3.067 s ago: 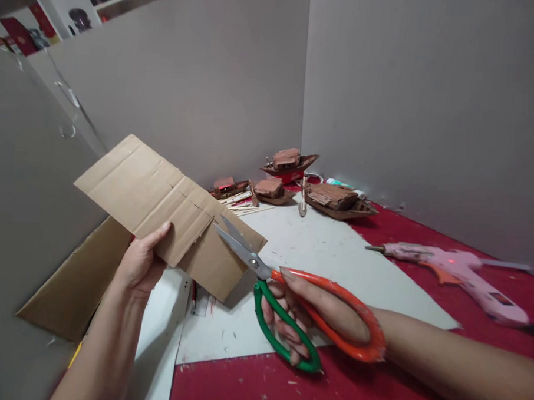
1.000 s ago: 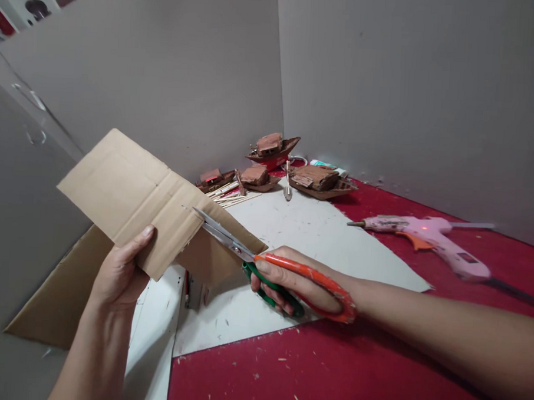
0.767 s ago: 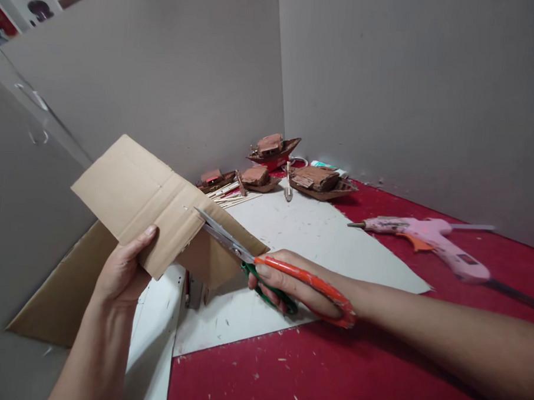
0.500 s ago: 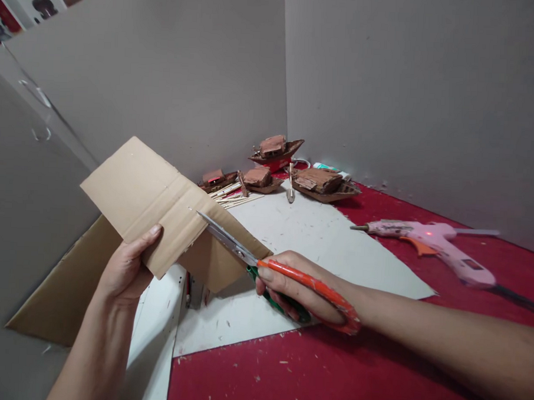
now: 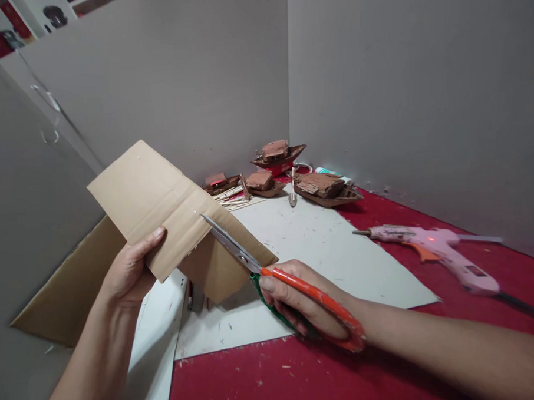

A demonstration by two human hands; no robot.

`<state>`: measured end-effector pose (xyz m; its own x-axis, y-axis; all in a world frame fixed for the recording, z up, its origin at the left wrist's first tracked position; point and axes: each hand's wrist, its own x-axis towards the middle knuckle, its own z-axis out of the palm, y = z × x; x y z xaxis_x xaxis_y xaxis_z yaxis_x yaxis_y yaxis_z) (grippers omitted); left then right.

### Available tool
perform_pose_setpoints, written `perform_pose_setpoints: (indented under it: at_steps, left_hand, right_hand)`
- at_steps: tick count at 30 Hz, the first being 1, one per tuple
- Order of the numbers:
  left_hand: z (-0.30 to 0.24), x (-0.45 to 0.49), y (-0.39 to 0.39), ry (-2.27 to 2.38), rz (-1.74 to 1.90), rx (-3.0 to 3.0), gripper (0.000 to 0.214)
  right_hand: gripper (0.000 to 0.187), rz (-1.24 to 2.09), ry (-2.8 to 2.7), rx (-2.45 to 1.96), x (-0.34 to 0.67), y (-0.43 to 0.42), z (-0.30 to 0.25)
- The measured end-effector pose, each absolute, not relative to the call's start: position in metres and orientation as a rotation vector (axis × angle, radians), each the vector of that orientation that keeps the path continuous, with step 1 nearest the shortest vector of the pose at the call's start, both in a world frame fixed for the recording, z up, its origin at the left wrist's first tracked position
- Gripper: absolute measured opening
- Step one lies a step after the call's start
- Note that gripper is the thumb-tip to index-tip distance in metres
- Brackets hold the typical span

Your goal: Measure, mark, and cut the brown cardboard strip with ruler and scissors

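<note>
My left hand [image 5: 129,270] grips the near edge of a brown cardboard sheet [image 5: 160,204] and holds it tilted above the table. My right hand [image 5: 304,299] is closed round the orange and green handles of a pair of scissors [image 5: 255,264]. The steel blades are nearly closed inside a cut that runs from the sheet's right edge toward its middle. The part of the sheet below the cut hangs down a little.
A pink glue gun [image 5: 437,254] with a red light lies on the red table [image 5: 374,381] at right. White paper [image 5: 318,249] covers the middle. Small brown model boats [image 5: 323,188] and sticks sit in the far corner by grey walls. Another cardboard piece [image 5: 68,291] leans at left.
The scissors went from wide open at the sheet's edge to nearly closed deep in the cut. In the last second both hands and the sheet drifted slightly right and down.
</note>
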<state>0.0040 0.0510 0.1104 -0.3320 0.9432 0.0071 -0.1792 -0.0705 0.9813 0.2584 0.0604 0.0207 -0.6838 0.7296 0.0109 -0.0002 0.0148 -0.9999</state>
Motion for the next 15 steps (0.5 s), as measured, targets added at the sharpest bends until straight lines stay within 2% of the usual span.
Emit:
perform_pose_setpoints:
  at_steps: [7, 15]
  left_hand:
    - [0.1104, 0.0064, 0.0502, 1.289, 1.578, 0.919, 0.038]
    - [0.1111, 0.0063, 0.0479, 1.329, 1.581, 0.962, 0.035]
  right_hand:
    - [0.056, 1.728, -1.702, -0.727, 0.2561, 0.0575, 0.0151]
    - [0.055, 1.755, -1.696, -0.655, 0.2582, 0.061, 0.0126]
